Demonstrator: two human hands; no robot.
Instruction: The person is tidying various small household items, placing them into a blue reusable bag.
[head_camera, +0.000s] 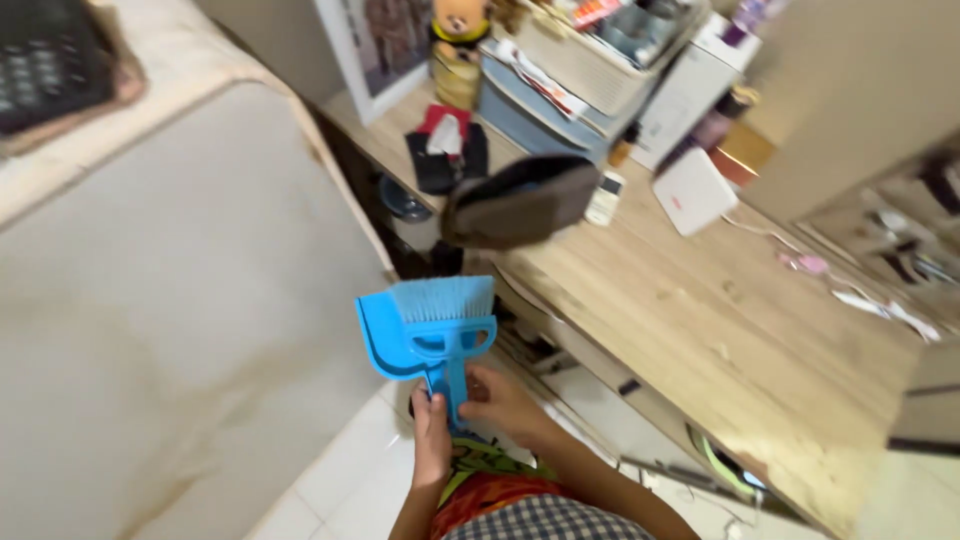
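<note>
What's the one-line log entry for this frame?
left hand: grips blue brush-and-dustpan set handle | right hand: on same handle | set: upright, bristles up | beside: wooden desk, brown pouch on it

Hands sit in a narrow floor gap: big pale cabinet wall (180, 330) close on the left, wooden desk (720, 330) edge on the right. Desk middle is bare, open access. Brown pouch (520, 200) overhangs the near corner above the gap. Far end is packed: storage bins (560, 90), white box (693, 190).

both hands (470, 415) grip blue brush-and-dustpan set (432, 325)
</note>
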